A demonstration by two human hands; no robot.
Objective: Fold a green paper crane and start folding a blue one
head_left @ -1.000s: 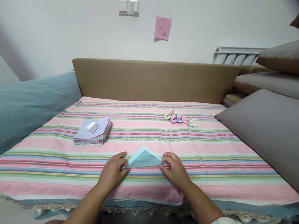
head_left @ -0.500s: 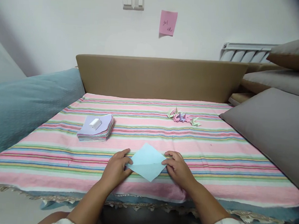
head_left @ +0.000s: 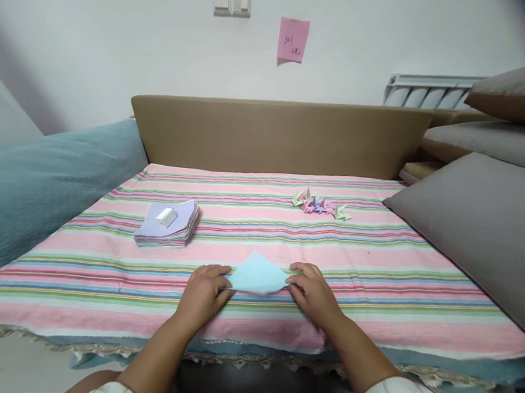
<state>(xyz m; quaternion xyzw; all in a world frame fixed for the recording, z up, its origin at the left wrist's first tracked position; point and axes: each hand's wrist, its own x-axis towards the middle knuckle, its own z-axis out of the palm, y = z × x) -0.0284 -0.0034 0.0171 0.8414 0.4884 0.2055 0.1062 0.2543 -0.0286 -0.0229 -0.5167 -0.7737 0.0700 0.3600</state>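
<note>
A light blue sheet of paper (head_left: 258,274) is between my two hands, just over the striped cloth. Its upper half shows as a triangle with the point away from me, and the near part is tipped up along the crease. My left hand (head_left: 204,289) pinches the left corner between thumb and fingers. At the right corner, my right hand (head_left: 312,291) has the paper pinched the same way. Several small folded paper cranes (head_left: 318,204) in green, pink and purple lie beyond my right hand.
To the left stands a stack of coloured paper (head_left: 167,226) with a small white block (head_left: 166,217) on top. Pink striped cloth (head_left: 254,332) covers the surface. A brown backrest (head_left: 275,138) closes the far side; grey cushions (head_left: 479,215) line the right and a blue cushion (head_left: 58,184) the left.
The paper's near corner, which pointed toward me as part of a diamond, has come up along the crease. Both hands keep their hold on the side corners.
</note>
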